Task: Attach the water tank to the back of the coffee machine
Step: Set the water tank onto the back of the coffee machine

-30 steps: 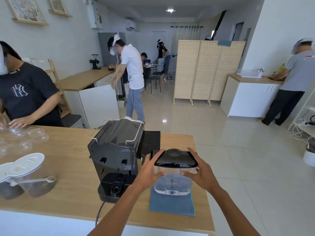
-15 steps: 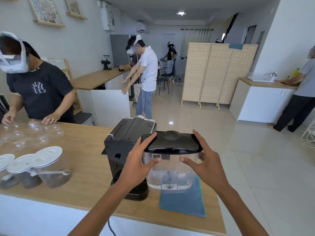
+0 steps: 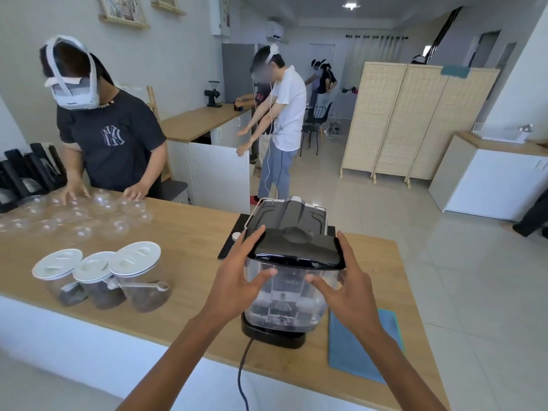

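Note:
The clear water tank (image 3: 286, 304) with a glossy black lid (image 3: 296, 247) is held right against the back of the black coffee machine (image 3: 289, 216), just above the machine's black base (image 3: 272, 338). My left hand (image 3: 237, 286) grips the tank's left side, thumb across the front. My right hand (image 3: 348, 289) grips its right side. The tank hides most of the machine's rear; whether it is seated I cannot tell.
A blue cloth (image 3: 360, 345) lies on the wooden counter (image 3: 189, 232) right of the machine. Three lidded jars (image 3: 133, 274) stand at left, clear cups (image 3: 77, 218) beyond. A power cord (image 3: 243, 372) hangs over the near edge. A person (image 3: 109, 137) works across the counter.
Both hands lifted the tank off the blue cloth and carried it left, up against the machine's back. My view shifted left.

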`<action>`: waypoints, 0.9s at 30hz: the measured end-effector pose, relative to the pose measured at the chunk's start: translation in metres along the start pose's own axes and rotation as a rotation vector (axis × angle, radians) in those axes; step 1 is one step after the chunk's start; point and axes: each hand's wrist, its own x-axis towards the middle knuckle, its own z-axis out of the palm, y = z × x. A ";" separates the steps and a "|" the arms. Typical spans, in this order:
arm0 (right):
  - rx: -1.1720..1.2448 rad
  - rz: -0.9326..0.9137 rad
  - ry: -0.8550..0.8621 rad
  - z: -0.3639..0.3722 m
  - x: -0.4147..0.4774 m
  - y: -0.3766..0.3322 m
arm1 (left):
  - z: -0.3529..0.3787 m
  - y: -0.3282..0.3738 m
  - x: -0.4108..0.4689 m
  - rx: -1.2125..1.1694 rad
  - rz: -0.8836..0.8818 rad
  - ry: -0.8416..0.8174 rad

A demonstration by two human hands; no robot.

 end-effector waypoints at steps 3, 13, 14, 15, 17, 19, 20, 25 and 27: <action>-0.013 0.008 0.029 0.019 0.007 -0.008 | -0.011 -0.013 0.010 -0.015 0.015 -0.001; -0.182 0.020 0.125 0.050 0.012 -0.008 | -0.021 -0.043 0.032 -0.086 0.011 -0.068; -0.188 0.029 0.137 0.051 0.012 -0.007 | -0.020 -0.045 0.033 -0.089 0.014 -0.077; -0.190 0.036 0.147 0.053 0.011 -0.005 | -0.019 -0.046 0.035 -0.093 0.018 -0.086; -0.186 0.042 0.159 0.055 0.011 -0.002 | -0.018 -0.050 0.037 -0.097 0.022 -0.100; -0.181 0.046 0.162 0.057 0.010 0.000 | -0.016 -0.056 0.038 -0.106 0.021 -0.111; -0.177 0.047 0.163 0.058 0.010 0.001 | -0.016 -0.059 0.037 -0.112 0.024 -0.115; -0.173 0.073 0.174 0.067 0.005 0.009 | -0.011 -0.071 0.034 -0.106 0.029 -0.143; -0.165 0.086 0.168 0.070 0.001 0.018 | -0.007 -0.077 0.031 -0.091 0.031 -0.161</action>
